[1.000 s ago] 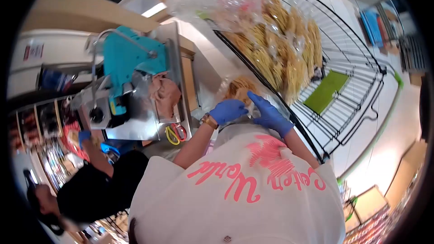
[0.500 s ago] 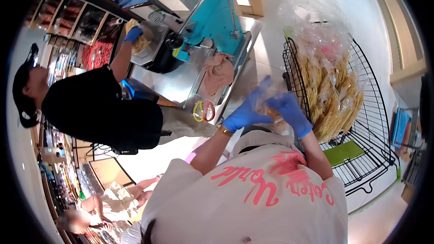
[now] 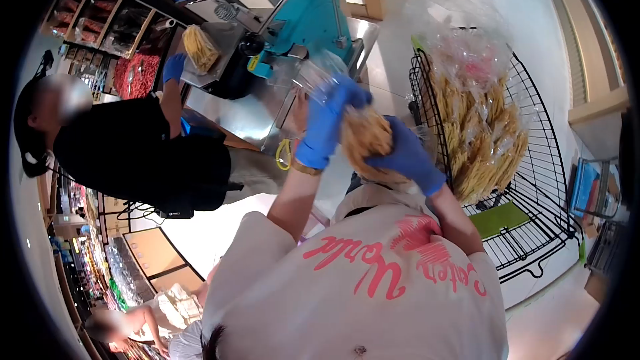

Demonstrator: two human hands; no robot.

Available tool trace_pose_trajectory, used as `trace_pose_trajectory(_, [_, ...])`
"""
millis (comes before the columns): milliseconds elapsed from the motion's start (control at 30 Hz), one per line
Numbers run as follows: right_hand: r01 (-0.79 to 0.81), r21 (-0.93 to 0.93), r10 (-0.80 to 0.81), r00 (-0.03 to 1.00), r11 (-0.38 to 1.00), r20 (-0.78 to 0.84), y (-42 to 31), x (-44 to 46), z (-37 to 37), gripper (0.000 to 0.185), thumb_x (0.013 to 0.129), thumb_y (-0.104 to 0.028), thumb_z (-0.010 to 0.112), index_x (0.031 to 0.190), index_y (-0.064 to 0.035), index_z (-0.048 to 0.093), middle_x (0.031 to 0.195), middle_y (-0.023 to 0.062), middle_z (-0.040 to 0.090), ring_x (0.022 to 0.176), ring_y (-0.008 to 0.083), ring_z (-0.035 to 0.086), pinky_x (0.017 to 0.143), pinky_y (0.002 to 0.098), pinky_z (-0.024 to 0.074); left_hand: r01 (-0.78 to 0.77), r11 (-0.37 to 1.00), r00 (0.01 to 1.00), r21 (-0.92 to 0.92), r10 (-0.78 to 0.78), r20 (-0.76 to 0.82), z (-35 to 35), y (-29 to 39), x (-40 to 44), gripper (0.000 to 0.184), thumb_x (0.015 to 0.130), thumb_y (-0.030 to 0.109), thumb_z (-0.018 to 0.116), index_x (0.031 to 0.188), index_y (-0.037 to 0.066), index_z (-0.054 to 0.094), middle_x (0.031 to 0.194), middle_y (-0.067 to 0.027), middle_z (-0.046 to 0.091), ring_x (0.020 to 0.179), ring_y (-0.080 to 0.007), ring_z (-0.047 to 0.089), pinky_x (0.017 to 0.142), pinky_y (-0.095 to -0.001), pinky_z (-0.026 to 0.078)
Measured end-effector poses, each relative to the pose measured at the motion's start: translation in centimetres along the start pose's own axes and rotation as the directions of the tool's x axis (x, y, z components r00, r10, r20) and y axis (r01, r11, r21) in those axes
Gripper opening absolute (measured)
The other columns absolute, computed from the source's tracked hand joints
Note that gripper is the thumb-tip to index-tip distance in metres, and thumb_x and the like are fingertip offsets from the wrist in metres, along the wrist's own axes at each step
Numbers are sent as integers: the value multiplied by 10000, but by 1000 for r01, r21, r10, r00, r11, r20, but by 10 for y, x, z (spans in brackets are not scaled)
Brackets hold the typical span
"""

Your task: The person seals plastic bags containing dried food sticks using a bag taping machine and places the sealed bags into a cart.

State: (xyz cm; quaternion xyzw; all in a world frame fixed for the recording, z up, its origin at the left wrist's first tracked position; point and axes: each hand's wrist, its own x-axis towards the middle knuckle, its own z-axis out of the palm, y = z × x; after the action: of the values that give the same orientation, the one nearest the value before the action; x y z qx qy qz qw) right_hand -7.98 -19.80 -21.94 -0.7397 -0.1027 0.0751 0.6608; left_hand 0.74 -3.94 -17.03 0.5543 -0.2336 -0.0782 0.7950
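Observation:
A clear plastic bag of tan, stick-like food (image 3: pixel 365 137) hangs between my blue-gloved hands in front of my body. My left hand (image 3: pixel 327 120) is closed on the bag's gathered upper part, with loose clear plastic above the fingers. Against the bag's lower right side, my right hand (image 3: pixel 410 160) grips the filled part. Just right of my hands, more bags of similar food (image 3: pixel 480 140) lie in a black wire cart (image 3: pixel 543 153).
A teal machine (image 3: pixel 317 17) stands on the metal counter (image 3: pixel 243 117). A co-worker in black (image 3: pixel 147 153) is at the left, one blue-gloved hand beside a bag on a scale (image 3: pixel 200 50). Another person (image 3: pixel 147 320) is at lower left.
My left hand has risen and now grips the bag's upper part; the filled bag shows more clearly. The co-worker's hand has come off the bag on the scale. Earlier, the view swung left.

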Motion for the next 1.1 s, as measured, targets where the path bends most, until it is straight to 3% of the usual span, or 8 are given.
trace_pose_trajectory(233, [142, -592, -289, 944, 794, -162, -20, -12, 10, 734, 603, -260, 777, 1242, -89, 460, 1015, 106, 515, 1009, 284, 487, 865, 348, 392, 221, 956, 903, -194, -276, -329, 12, 34, 15, 264, 889, 214, 529, 654, 102, 487, 573, 23, 442, 580, -109, 459, 621, -241, 408])
trace_pose_trajectory(433, [352, 450, -338, 934, 820, -114, -46, 31, 1, 943, 546, -257, 820, 1346, -107, 343, 1128, 112, 497, 1127, 248, 438, 925, 318, 346, 454, 659, 870, -600, -183, 458, 10, 42, 18, 308, 894, 208, 515, 629, 134, 378, 555, 36, 322, 524, -96, 353, 576, -214, 360])
trace_pose_trajectory(533, [78, 345, -114, 990, 935, 87, -45, 44, 8, 949, 551, -267, 814, 1353, -111, 329, 1146, 113, 488, 1131, 257, 427, 924, 337, 352, 219, 922, 968, -320, -164, 188, 14, 46, 28, 304, 898, 218, 513, 636, 133, 385, 562, 38, 324, 512, -93, 330, 546, -222, 337])
trace_pose_trajectory(600, [-7, -535, -160, 951, 845, -264, -52, 41, 23, 888, 571, -264, 801, 1326, -106, 363, 1159, 111, 483, 1112, 264, 436, 924, 359, 362, 202, 979, 937, -43, -205, -282, 27, 48, 31, 305, 907, 208, 499, 632, 134, 389, 557, 39, 318, 504, -90, 311, 502, -236, 304])
trace_pose_trajectory(733, [148, -640, -323, 932, 754, -164, -50, 35, 20, 840, 584, -264, 790, 1298, -93, 382, 1167, 114, 480, 1075, 269, 462, 925, 381, 367, 211, 919, 909, -333, -309, -278, 5, 34, 31, 325, 919, 235, 481, 627, 131, 384, 549, 43, 305, 489, -78, 299, 468, -233, 271])
trace_pose_trajectory(833, [617, -529, -784, 598, 582, -166, -33, 56, -3, 779, 599, -258, 783, 1265, -88, 417, 1138, 114, 496, 1056, 263, 476, 906, 370, 383, 490, 679, 871, -546, -392, 295, 0, 34, 26, 385, 928, 308, 451, 607, 130, 337, 533, 57, 259, 454, -57, 256, 453, -216, 222])
trace_pose_trajectory(933, [225, 481, -259, 966, 847, 3, -37, 64, 4, 708, 626, -223, 768, 1241, -85, 447, 1152, 122, 503, 1075, 259, 469, 899, 349, 393, 503, 706, 849, -499, -294, 439, 2, 34, 31, 386, 937, 291, 437, 600, 123, 350, 511, 38, 283, 457, -60, 260, 490, -190, 279])
trace_pose_trajectory(1100, [246, -465, -396, 881, 850, -259, -49, 82, 31, 663, 672, -353, 722, 1219, -73, 473, 962, 128, 533, 948, 279, 496, 788, 367, 429, 215, 977, 971, 13, -213, -105, -15, 45, 43, 298, 919, 244, 483, 669, 94, 428, 586, 12, 370, 542, -94, 380, 560, -206, 351])
